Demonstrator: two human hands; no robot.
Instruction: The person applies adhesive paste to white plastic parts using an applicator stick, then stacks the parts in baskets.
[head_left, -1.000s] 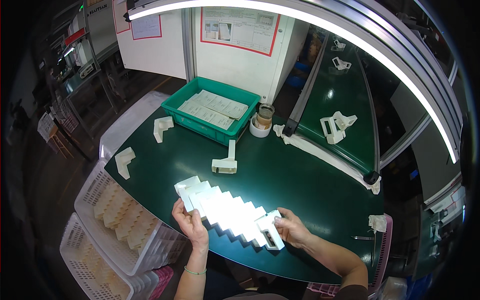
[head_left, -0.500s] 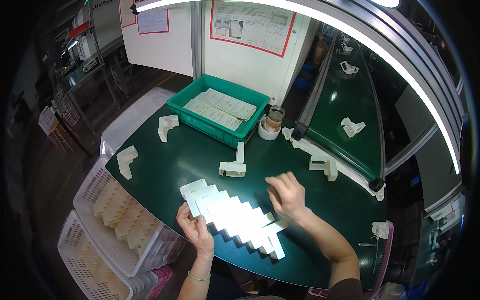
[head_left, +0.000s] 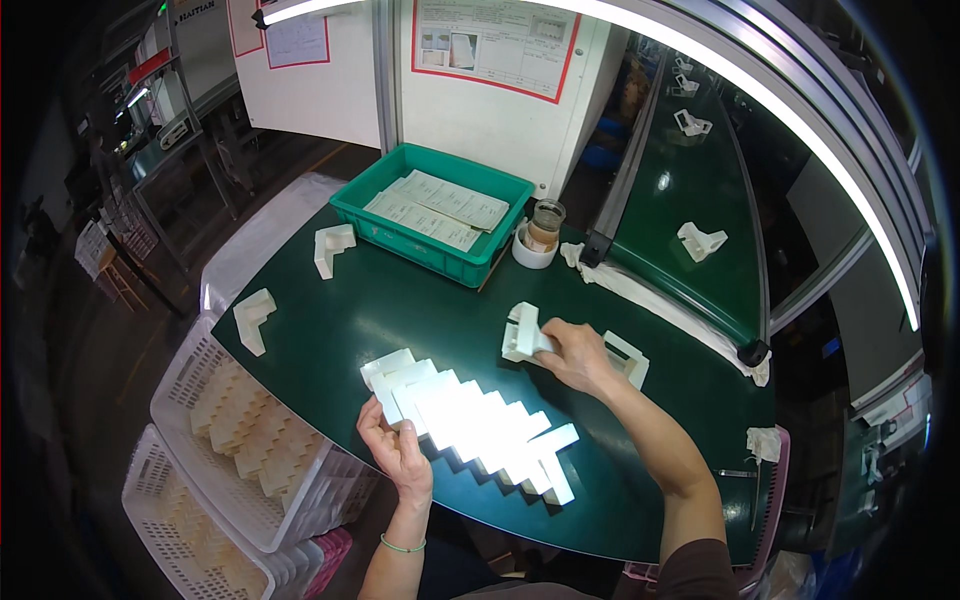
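Several white L-shaped plastic parts lie nested in a stepped row (head_left: pixel 475 425) across the near side of the green table, glaring under the lamp. My left hand (head_left: pixel 398 455) grips the row's left end, thumb and fingers at its near edge. Above the row, my right hand (head_left: pixel 578 355) is closed on one end of a single white L-shaped plastic part (head_left: pixel 522 333), its hollow side partly showing. Just behind that wrist sits another white part (head_left: pixel 628 357), partly covered by the hand. Two more, a far one (head_left: pixel 333 248) and a nearer one (head_left: pixel 254 320), lie at the left.
A green bin (head_left: pixel 430 265) of printed paper slips stands at the back, beside a glass jar in a white cup (head_left: pixel 536 240). The belt (head_left: pixel 660 215) at right carries more white parts. White crates (head_left: pixel 225 490) of stacked parts stand at left. A tweezer-like tool (head_left: pixel 735 473) lies at right.
My right hand, empty before, has taken hold of the part that lay in the middle, which is now farther right. The part by the belt appears shifted and turned. My left hand stays at the row.
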